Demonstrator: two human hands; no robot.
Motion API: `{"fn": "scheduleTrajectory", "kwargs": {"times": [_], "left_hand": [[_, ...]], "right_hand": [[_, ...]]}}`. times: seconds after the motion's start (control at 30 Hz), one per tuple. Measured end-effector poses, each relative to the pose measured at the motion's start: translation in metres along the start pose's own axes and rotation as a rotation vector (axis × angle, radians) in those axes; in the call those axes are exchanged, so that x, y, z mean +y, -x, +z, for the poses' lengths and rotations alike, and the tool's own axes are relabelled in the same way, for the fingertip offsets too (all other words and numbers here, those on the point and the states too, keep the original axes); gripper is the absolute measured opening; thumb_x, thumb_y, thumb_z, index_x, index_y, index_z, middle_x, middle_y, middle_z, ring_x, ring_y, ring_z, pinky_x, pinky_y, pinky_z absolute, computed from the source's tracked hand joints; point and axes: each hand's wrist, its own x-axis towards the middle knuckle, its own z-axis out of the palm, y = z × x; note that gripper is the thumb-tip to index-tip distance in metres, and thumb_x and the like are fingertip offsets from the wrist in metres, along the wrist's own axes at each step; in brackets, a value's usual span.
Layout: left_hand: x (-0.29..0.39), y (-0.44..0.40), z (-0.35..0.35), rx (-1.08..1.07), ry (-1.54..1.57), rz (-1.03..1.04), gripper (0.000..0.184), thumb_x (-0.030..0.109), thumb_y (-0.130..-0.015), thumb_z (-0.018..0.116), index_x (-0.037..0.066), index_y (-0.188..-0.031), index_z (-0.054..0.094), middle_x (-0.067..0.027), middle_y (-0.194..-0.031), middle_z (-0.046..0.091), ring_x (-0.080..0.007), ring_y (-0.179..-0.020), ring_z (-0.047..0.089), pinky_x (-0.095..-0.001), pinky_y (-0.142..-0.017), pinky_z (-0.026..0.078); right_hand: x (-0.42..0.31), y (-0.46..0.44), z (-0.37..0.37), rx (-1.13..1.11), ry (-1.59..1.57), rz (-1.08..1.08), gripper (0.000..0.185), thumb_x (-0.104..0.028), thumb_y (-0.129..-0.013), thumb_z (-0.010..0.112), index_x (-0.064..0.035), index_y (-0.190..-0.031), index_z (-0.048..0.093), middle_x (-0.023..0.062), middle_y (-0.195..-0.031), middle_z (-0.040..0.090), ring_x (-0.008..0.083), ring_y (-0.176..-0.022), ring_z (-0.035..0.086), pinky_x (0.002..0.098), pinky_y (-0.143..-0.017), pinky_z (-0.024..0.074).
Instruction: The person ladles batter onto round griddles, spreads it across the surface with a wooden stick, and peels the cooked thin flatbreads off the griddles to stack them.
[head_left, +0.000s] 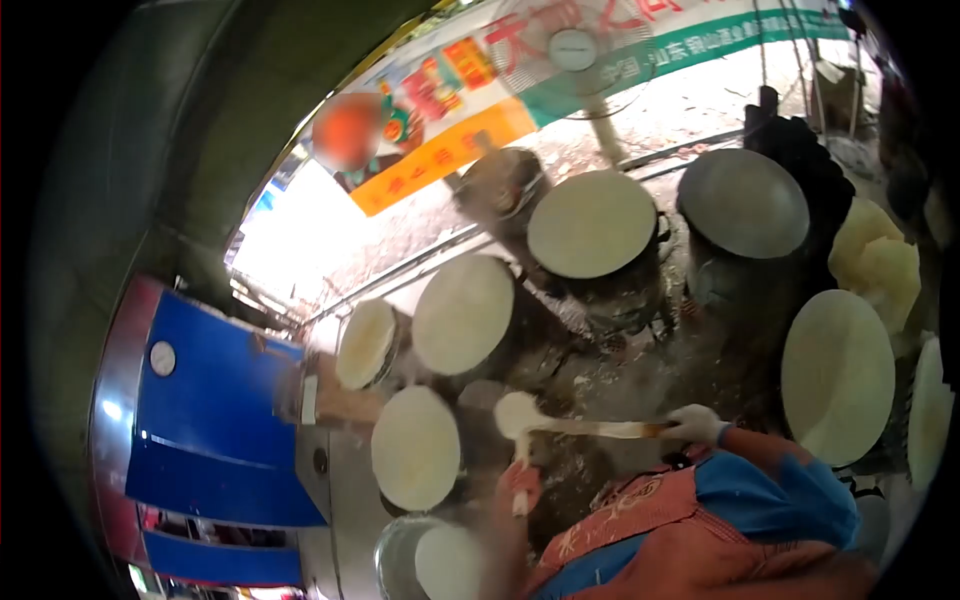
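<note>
My left hand [520,485] is closed around the handle of a ladle [517,414], whose round head is coated in pale batter. My right hand [694,424], in a white glove, grips one end of a long batter-coated wooden stick [600,428]. The stick's far end meets the ladle head, and I cannot tell exactly how they overlap. Left of the ladle lies a round griddle covered by a pale flatbread [416,448]. Below it stands a metal bucket [388,550] with pale batter [447,562] inside, partly hidden by my blurred left forearm.
Several more batter-covered round griddles [593,223] stand around me, with another large one [838,378] at right. A grey bare griddle [743,203] is at the back right. Folded flatbreads [874,262] lie beside it. Beyond are a fan [572,50] and banner [440,155].
</note>
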Motion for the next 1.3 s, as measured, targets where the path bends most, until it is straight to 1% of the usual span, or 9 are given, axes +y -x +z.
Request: {"fn": "scheduleTrajectory", "kwargs": {"times": [0.17, 0.43, 0.67, 0.8, 0.87, 1.0, 1.1, 1.2, 1.3], "left_hand": [[-0.042, -0.222, 0.069, -0.032, -0.274, -0.253, 0.028, 0.014, -0.096, 0.046, 0.001, -0.121, 0.048, -0.0014, -0.063, 0.038, -0.0090, -0.046, 0.036, -0.0231, -0.039, 0.036], [-0.167, -0.523, 0.214, -0.114, -1.503, -0.503, 0.025, 0.023, -0.094, 0.052, 0.036, -0.111, 0.039, 0.0015, -0.055, 0.033, -0.0076, -0.035, 0.028, -0.0219, -0.030, 0.021], [-0.209, -0.722, 0.164, -0.133, -2.165, -0.183, 0.072, 0.009, -0.083, 0.053, 0.031, -0.143, 0.020, -0.0061, -0.060, 0.047, -0.0184, -0.040, 0.045, -0.0331, -0.035, 0.037], [-0.175, -0.759, 0.161, -0.594, -2.914, 0.871, 0.071, 0.010, -0.081, 0.049, 0.029, -0.145, 0.025, -0.0165, -0.073, 0.060, -0.0329, -0.064, 0.063, -0.0461, -0.057, 0.050], [-0.171, -0.746, 0.185, -0.564, -3.040, 0.742, 0.069, 0.011, -0.081, 0.047, 0.030, -0.144, 0.026, -0.0185, -0.084, 0.062, -0.0376, -0.077, 0.062, -0.0484, -0.068, 0.049], [-0.190, -0.743, 0.203, -0.605, -2.854, 0.640, 0.068, 0.010, -0.082, 0.045, 0.028, -0.145, 0.026, -0.0205, -0.110, 0.061, -0.0391, -0.087, 0.063, -0.0477, -0.076, 0.049], [-0.205, -0.730, 0.259, -1.018, -2.242, 1.100, 0.069, 0.008, -0.081, 0.045, 0.021, -0.145, 0.025, -0.0211, -0.128, 0.052, -0.0393, -0.100, 0.060, -0.0422, -0.084, 0.049], [-0.181, -0.699, 0.301, -0.634, -2.283, 0.481, 0.067, 0.002, -0.079, 0.045, 0.011, -0.143, 0.029, -0.0165, -0.141, 0.041, -0.0289, -0.123, 0.048, -0.0335, -0.098, 0.041], [-0.102, -0.695, 0.258, -0.931, -2.352, 0.421, 0.069, -0.006, -0.075, 0.047, 0.004, -0.142, 0.031, -0.0145, -0.143, 0.039, -0.0233, -0.130, 0.041, -0.0300, -0.104, 0.034]], "right_hand": [[0.065, 0.123, -0.100, 0.633, 0.109, 0.387, 0.032, -0.038, -0.071, 0.071, -0.0070, -0.077, 0.067, 0.0176, -0.071, 0.063, 0.0344, -0.070, 0.063, 0.0397, -0.063, 0.0506], [0.081, 0.141, -0.216, 1.383, 0.031, 0.776, 0.026, -0.029, -0.080, 0.064, -0.0039, -0.084, 0.065, 0.0205, -0.076, 0.063, 0.0376, -0.070, 0.061, 0.0439, -0.063, 0.0476], [0.148, 0.013, -0.233, 1.133, 0.286, 1.038, 0.025, -0.023, -0.081, 0.062, -0.0082, -0.101, 0.067, 0.0170, -0.077, 0.064, 0.0337, -0.071, 0.063, 0.0422, -0.064, 0.0485], [0.120, 0.037, -0.254, 1.372, -0.498, 0.893, 0.028, -0.018, -0.079, 0.062, -0.0030, -0.102, 0.068, 0.0145, -0.089, 0.069, 0.0217, -0.077, 0.067, 0.0302, -0.072, 0.0497], [0.137, 0.008, -0.250, 1.767, -1.054, 0.431, 0.029, -0.016, -0.078, 0.065, -0.0008, -0.103, 0.067, 0.0107, -0.085, 0.069, 0.0167, -0.082, 0.065, 0.0291, -0.075, 0.0481], [0.193, -0.054, -0.259, 1.391, -0.053, 0.972, 0.027, -0.025, -0.083, 0.061, -0.0070, -0.102, 0.068, 0.0183, -0.088, 0.067, 0.0293, -0.080, 0.066, 0.0352, -0.071, 0.0500], [0.202, -0.035, -0.263, 1.294, 0.128, 1.137, 0.025, -0.030, -0.082, 0.060, -0.0106, -0.096, 0.069, 0.0203, -0.089, 0.065, 0.0316, -0.074, 0.065, 0.0385, -0.065, 0.0509], [0.218, -0.088, -0.265, 1.725, -1.031, 0.566, 0.024, -0.027, -0.081, 0.063, -0.0095, -0.096, 0.070, 0.0127, -0.085, 0.068, 0.0238, -0.076, 0.067, 0.0319, -0.071, 0.0513], [0.206, -0.129, -0.303, 1.528, -0.167, 0.913, 0.026, -0.026, -0.079, 0.063, -0.0115, -0.100, 0.069, 0.0141, -0.089, 0.068, 0.0269, -0.080, 0.067, 0.0313, -0.073, 0.0519]]}}
